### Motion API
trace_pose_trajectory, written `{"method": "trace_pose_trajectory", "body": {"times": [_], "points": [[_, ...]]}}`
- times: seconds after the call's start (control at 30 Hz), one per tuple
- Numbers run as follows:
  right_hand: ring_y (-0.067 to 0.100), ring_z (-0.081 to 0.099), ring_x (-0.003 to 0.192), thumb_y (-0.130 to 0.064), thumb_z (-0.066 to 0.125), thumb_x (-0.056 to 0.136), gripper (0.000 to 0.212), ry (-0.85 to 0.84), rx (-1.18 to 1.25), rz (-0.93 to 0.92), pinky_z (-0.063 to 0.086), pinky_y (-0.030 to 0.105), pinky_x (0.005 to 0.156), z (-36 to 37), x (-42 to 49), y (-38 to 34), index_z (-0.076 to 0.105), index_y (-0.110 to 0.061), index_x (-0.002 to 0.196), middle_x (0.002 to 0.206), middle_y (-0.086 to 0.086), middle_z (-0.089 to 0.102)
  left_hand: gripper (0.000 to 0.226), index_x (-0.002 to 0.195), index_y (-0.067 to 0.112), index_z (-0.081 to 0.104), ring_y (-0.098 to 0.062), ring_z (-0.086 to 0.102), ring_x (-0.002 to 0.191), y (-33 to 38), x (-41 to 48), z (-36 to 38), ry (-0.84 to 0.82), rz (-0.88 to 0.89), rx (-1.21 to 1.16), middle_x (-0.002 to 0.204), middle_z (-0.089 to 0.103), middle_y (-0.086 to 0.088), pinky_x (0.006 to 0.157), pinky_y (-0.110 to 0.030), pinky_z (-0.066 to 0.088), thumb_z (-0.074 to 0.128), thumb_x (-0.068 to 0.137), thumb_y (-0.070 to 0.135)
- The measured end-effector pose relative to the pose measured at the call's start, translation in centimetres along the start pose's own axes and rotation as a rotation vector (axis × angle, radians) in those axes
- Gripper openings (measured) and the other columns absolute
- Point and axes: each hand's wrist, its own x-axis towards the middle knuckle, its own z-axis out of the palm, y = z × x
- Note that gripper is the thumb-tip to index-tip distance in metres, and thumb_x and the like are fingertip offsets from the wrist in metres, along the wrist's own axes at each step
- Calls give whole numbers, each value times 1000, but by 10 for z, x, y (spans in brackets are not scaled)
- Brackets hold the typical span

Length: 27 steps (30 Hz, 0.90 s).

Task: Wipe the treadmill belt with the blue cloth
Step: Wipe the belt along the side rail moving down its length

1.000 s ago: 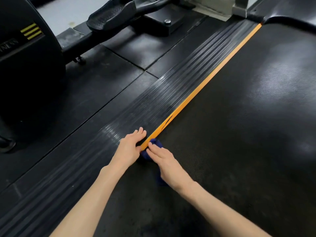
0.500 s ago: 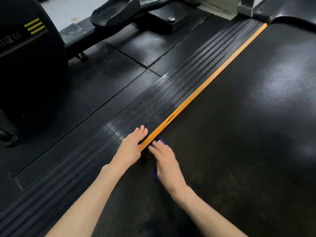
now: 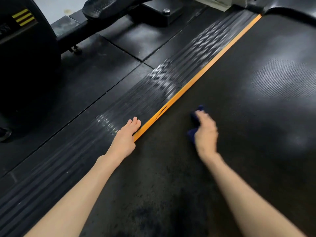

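The black treadmill belt (image 3: 248,100) fills the right half of the view. My right hand (image 3: 205,132) lies on it, pressing down a dark blue cloth (image 3: 192,134) that shows at the fingertips and under the thumb side; the hand is motion-blurred. My left hand (image 3: 126,135) rests flat, fingers straight, on the ribbed black side rail (image 3: 153,86), right beside the orange strip (image 3: 196,79) that edges the belt.
A neighbouring black exercise machine (image 3: 25,65) with yellow stripes stands at the left, its pedal (image 3: 102,6) and frame at the top. Black rubber floor tiles (image 3: 102,69) lie between it and the rail. The treadmill's front housing (image 3: 290,6) is at the top right.
My right hand has slid the cloth to the right, away from the orange strip and out onto the belt. My left hand has stayed on the rail.
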Motion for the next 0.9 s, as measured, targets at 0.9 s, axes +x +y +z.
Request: {"method": "trace_pose_trajectory", "body": {"times": [0.9], "points": [[20,40,130,-16,26,101,40,-418,-81,-773,25,30,110,-5,-122,14,53,-11,131,138,5,50,79,148,21,20,-14,6,144,5,-5,10,81,-42,-64,156,10,8,114,-33,14,38,82,-20]]}}
